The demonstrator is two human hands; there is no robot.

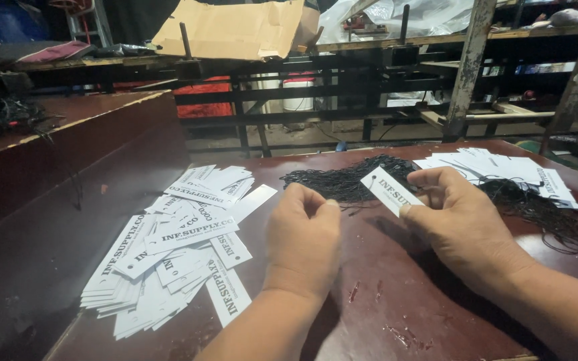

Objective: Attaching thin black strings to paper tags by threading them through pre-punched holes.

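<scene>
Dark red worktable [382, 301]: right hand [459, 220] pinches one white tag [391, 190] near the far edge; left hand [302, 234] is closed, contents unseen. Unstrung tags [168, 247] are heaped left, black strings [349, 179] behind, a strung pile [503, 170] at the far right corner.

Dark red-brown table [382, 301], scuffed top.
White tag pile [168, 247] at 9 o'clock, black string heap [342, 180] at 12, more tags w/ strings [503, 170] at 2.

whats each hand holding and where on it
The right hand pinches a white paper tag by its lower end, between thumb and fingers. The left hand is curled shut; whether it holds anything cannot be told.
</scene>
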